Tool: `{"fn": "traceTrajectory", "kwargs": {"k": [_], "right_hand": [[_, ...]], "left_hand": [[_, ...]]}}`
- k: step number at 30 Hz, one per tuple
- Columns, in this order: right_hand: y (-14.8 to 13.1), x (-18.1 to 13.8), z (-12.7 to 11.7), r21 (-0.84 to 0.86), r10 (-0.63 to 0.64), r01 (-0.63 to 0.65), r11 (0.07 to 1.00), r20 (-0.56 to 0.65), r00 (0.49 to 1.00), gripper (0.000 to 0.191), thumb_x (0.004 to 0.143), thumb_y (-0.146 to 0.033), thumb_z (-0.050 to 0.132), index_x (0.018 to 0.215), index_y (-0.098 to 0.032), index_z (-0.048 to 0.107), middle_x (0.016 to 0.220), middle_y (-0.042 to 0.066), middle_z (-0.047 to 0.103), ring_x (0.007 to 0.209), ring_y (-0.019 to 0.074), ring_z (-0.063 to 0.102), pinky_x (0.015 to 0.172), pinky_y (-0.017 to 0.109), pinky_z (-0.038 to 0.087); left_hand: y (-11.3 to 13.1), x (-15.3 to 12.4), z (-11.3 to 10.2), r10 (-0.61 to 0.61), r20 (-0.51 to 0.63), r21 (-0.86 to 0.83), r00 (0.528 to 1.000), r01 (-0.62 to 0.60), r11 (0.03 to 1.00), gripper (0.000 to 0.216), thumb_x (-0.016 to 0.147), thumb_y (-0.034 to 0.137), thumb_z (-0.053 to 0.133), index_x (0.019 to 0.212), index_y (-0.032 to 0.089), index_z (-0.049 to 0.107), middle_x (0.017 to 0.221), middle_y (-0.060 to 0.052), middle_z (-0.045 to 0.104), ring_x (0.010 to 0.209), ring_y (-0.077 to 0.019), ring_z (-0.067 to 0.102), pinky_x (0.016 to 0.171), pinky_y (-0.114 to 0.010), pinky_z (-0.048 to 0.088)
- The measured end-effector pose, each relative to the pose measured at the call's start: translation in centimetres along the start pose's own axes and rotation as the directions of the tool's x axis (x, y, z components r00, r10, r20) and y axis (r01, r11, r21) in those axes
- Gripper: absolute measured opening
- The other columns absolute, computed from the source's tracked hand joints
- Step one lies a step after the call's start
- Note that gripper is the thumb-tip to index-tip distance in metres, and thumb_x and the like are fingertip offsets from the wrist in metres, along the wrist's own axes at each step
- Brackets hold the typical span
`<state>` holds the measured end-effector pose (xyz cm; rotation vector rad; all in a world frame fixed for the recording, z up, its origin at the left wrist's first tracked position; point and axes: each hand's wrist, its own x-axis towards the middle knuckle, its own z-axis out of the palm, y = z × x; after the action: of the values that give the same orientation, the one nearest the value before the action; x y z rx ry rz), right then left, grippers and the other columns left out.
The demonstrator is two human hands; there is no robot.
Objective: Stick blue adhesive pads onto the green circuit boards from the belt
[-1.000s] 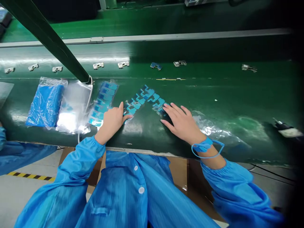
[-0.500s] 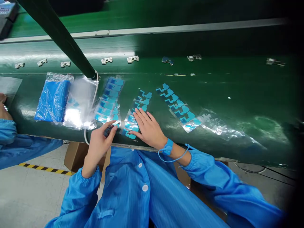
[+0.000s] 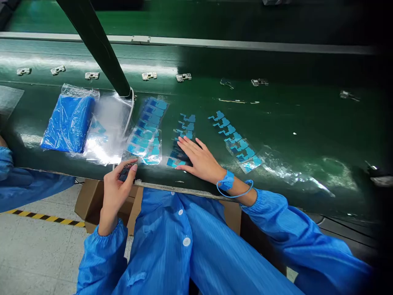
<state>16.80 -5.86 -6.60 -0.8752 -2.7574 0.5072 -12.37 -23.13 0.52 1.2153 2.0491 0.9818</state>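
Note:
My left hand (image 3: 118,186) is near the bench's front edge, thumb and fingers closed on a small dark part (image 3: 124,172) that they mostly cover. It looks like a little circuit board, though I cannot be sure. Fingers stretched out, my right hand (image 3: 199,159) lies flat over the middle sheet of blue film stickers (image 3: 186,127) and hides part of it. To its left, overlapping sheets of the same blue stickers (image 3: 149,127) lie just beyond my left hand. Another sticker sheet (image 3: 236,141) slants away on the right, beside a clear, crumpled-looking backing sheet (image 3: 291,170).
Small metal-looking parts (image 3: 149,76) sit in a spaced row along the green surface. A blue pack in clear plastic (image 3: 69,123) and clear bags (image 3: 106,131) lie left, by a slanting dark post (image 3: 101,49) and white cable (image 3: 130,112). Another person's blue sleeve (image 3: 6,164) shows far left.
My left hand has drawn back left and toward the front edge with the small part, away from the middle sheet. My right hand still rests on that sheet. The view has shifted slightly.

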Motion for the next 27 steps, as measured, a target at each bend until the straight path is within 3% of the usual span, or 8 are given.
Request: {"fn": "traceTrajectory", "kwargs": {"k": [3,8,14,16,18,20,23,27], "right_hand": [[0.4,0.5,0.2,0.129,0.064,-0.045,0.991,-0.149,0.987,0.060,0.116,-0.052,0.059,0.162,-0.012,0.063,0.171,0.013,0.056,0.163,0.0312,0.053,0.138,0.058,0.042],[-1.3,5.2,0.1,0.387,0.178,0.004,0.922,-0.432,0.884,0.053,0.118,-0.048,0.051,0.159,-0.016,0.065,0.162,0.010,0.066,0.154,0.0211,0.062,0.131,0.040,0.051],[-4.2,9.9,-0.2,0.172,-0.047,0.067,0.983,-0.119,0.992,0.103,0.109,-0.074,0.061,0.181,-0.007,0.032,0.188,0.016,0.023,0.178,0.0316,0.023,0.146,0.055,0.024],[-3.0,8.3,-1.8,0.111,-0.083,0.094,0.989,-0.097,0.992,0.103,0.111,-0.075,0.054,0.182,-0.006,0.028,0.189,0.016,0.018,0.179,0.0324,0.018,0.146,0.057,0.021],[-0.1,5.1,-4.5,0.069,-0.076,0.083,0.994,-0.100,0.992,0.078,0.118,-0.061,0.044,0.178,-0.011,0.038,0.188,0.011,0.028,0.178,0.0315,0.022,0.145,0.059,0.022],[4.3,0.8,-7.5,0.035,0.047,-0.044,0.998,-0.100,0.994,0.056,0.120,-0.041,0.040,0.169,-0.018,0.053,0.182,0.008,0.041,0.175,0.0321,0.031,0.141,0.063,0.028],[10.8,-6.2,-11.2,-0.024,0.195,-0.197,0.980,-0.085,0.977,0.055,0.115,-0.020,0.031,0.160,-0.021,0.063,0.176,0.005,0.052,0.174,0.0349,0.033,0.134,0.067,0.034],[13.9,-12.4,-11.4,-0.112,0.279,-0.269,0.957,0.090,0.956,0.052,0.117,-0.036,0.045,0.167,-0.030,0.059,0.182,0.006,0.042,0.174,0.0420,0.028,0.131,0.075,0.031]], "left_hand": [[-0.3,0.0,0.0,0.000,0.000,-0.012,1.000,0.000,1.000,0.040,0.107,0.052,0.073,0.133,0.022,0.083,0.097,-0.004,0.078,0.080,-0.0150,0.069,0.070,-0.025,0.050],[-0.1,-0.1,-0.2,0.007,-0.009,-0.029,1.000,-0.008,1.000,0.038,0.108,0.051,0.073,0.130,0.022,0.084,0.088,-0.002,0.074,0.071,-0.0123,0.062,0.069,-0.025,0.047],[0.4,0.1,-0.4,-0.005,-0.036,-0.050,0.999,0.003,0.999,0.039,0.107,0.052,0.075,0.132,0.023,0.083,0.080,0.001,0.067,0.067,-0.0116,0.059,0.066,-0.024,0.047],[0.7,0.1,-0.7,0.001,-0.046,-0.061,0.999,-0.003,0.998,0.040,0.107,0.052,0.076,0.134,0.023,0.083,0.082,0.000,0.068,0.068,-0.0121,0.061,0.068,-0.024,0.050],[0.9,0.0,-0.9,0.015,-0.060,-0.080,0.998,-0.020,0.997,0.041,0.107,0.050,0.075,0.135,0.022,0.083,0.082,0.000,0.068,0.069,-0.0122,0.062,0.069,-0.024,0.052],[1.2,-0.1,-0.9,0.016,-0.075,-0.102,0.997,-0.023,0.995,0.041,0.107,0.048,0.075,0.139,0.025,0.083,0.084,0.000,0.071,0.069,-0.0125,0.063,0.071,-0.025,0.056],[1.9,0.2,-0.5,0.017,-0.117,-0.130,0.993,-0.032,0.991,0.041,0.101,0.049,0.079,0.140,0.037,0.084,0.088,0.001,0.077,0.072,-0.0163,0.069,0.075,-0.032,0.062],[4.5,1.2,0.7,0.099,-0.118,-0.122,0.988,-0.113,0.986,0.036,0.096,0.052,0.082,0.132,0.050,0.085,0.085,0.003,0.077,0.074,-0.0236,0.071,0.078,-0.045,0.064]]}}
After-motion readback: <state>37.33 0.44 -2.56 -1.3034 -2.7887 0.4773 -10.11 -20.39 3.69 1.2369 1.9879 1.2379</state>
